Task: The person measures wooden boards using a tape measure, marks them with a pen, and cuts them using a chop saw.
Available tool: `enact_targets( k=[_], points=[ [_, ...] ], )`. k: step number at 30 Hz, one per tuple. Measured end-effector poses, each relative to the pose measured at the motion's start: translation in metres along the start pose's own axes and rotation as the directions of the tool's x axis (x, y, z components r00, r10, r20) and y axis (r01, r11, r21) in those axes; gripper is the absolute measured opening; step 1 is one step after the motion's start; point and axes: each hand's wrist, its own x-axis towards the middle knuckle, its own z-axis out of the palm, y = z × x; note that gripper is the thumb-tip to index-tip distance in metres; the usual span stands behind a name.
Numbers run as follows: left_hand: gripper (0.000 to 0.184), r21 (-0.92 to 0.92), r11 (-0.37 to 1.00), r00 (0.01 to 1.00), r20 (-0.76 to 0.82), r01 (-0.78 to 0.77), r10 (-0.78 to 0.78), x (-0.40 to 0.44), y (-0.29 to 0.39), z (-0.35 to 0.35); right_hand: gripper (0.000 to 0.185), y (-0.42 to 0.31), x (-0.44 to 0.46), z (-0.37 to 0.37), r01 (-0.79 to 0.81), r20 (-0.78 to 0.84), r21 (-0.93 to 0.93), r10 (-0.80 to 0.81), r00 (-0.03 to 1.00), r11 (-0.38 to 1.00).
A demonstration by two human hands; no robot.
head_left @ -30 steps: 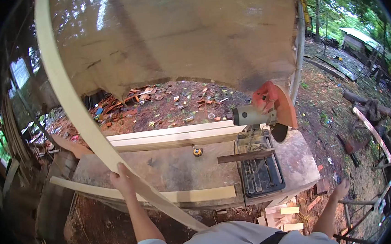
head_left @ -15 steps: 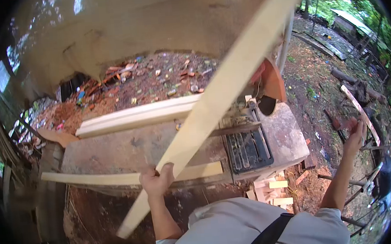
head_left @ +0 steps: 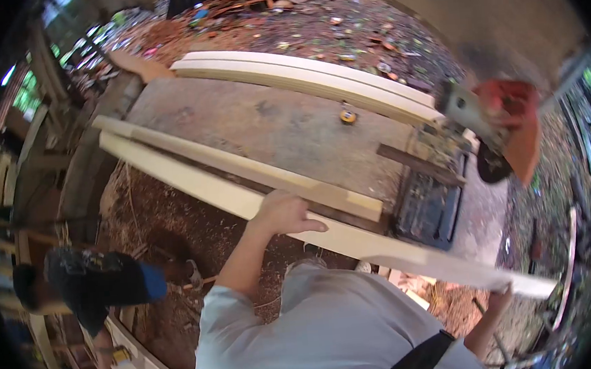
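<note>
Wooden board [head_left: 366, 241] in both hands [head_left: 282, 213]

The long board [head_left: 384, 248] partly hides the fingers of the right hand [head_left: 499, 302]; the saw [head_left: 505, 111] is blurred

A stained brown table [head_left: 290, 119] slants from the upper left to the right of the frame. Pale boards [head_left: 287, 73] lie along its upper edge, a tape measure [head_left: 348, 116] just below them, one pale strip [head_left: 252, 163] along the lower edge, and a red-handled power saw [head_left: 504, 104] stands toward the right.
</note>
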Motion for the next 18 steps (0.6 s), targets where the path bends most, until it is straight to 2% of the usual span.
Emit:
enact_targets(
  k=[1,2,3,4,5,6,7,8,10,11,12,13,14,15,18],
  points=[
    [0.076,0.001,0.999,0.999,-0.018,0.035,-0.035,0.009,-0.016,0.003,0.04,0.011,-0.016,0.019,-0.313,-0.28,0.223,0.368,0.887,0.923],
    [0.077,-0.001,0.997,0.993,0.095,0.072,-0.072,0.02,-0.031,0.006,0.039,0.067,0.003,-0.033,-0.293,-0.009,0.234,0.304,0.953,0.927],
    [0.079,-0.004,0.995,0.973,0.209,0.103,-0.1,0.028,-0.05,0.01,0.038,0.073,-0.011,0.002,-0.307,-0.149,0.281,0.357,0.922,0.909],
    [0.079,-0.011,0.993,0.974,0.199,0.117,-0.113,0.035,-0.076,0.022,0.037,0.077,-0.033,0.037,-0.307,-0.288,0.331,0.406,0.867,0.892],
    [0.078,0.01,0.997,0.977,0.195,0.08,-0.081,0.045,-0.103,0.038,0.036,0.096,-0.035,0.042,-0.246,-0.287,-0.076,0.215,0.933,0.966],
    [0.078,0.03,0.999,0.979,0.197,0.038,-0.044,0.053,-0.122,0.045,0.037,0.119,-0.038,0.036,-0.206,-0.138,-0.084,0.194,0.971,0.975],
    [0.078,0.06,0.992,0.94,0.317,0.111,-0.125,0.061,-0.136,0.036,0.039,0.144,-0.037,0.026,-0.166,0.015,-0.079,0.168,0.986,0.983],
    [0.078,0.052,0.993,0.94,0.319,0.109,-0.12,0.066,-0.157,0.046,0.039,0.118,-0.06,0.1,-0.279,-0.259,0.308,0.363,0.895,0.909],
    [0.078,-0.122,0.97,0.971,0.137,0.212,-0.195,0.075,-0.205,0.074,0.039,0.114,-0.074,0.167,-0.24,-0.337,0.219,0.304,0.891,0.946],
    [0.077,-0.079,0.974,0.971,0.128,0.211,-0.201,0.079,-0.208,0.064,0.039,0.118,-0.069,0.177,-0.232,-0.347,0.218,0.297,0.89,0.948],
    [0.076,-0.035,0.977,0.971,0.119,0.212,-0.206,0.083,-0.21,0.054,0.039,0.13,-0.064,0.181,-0.168,-0.116,0.181,0.191,0.975,0.969],
    [0.072,-0.123,0.942,0.943,0.164,0.311,-0.29,0.089,-0.209,0.04,0.039,0.137,-0.07,0.191,-0.09,0.108,0.16,0.073,0.991,0.983],
    [0.068,-0.2,0.897,0.908,0.235,0.395,-0.347,0.098,-0.207,0.038,0.045,0.144,-0.07,0.201,-0.099,0.203,0.091,0.079,0.976,0.991],
    [0.068,-0.197,0.92,0.92,0.275,0.339,-0.28,0.107,-0.208,0.044,0.042,0.164,-0.065,0.209,-0.066,0.155,0.126,0.046,0.987,0.99],
    [0.068,-0.133,0.973,0.92,0.37,0.191,-0.13,0.127,-0.206,0.063,0.034,0.174,-0.081,0.306,-0.174,-0.067,0.098,0.181,0.981,0.98]
  ],
)
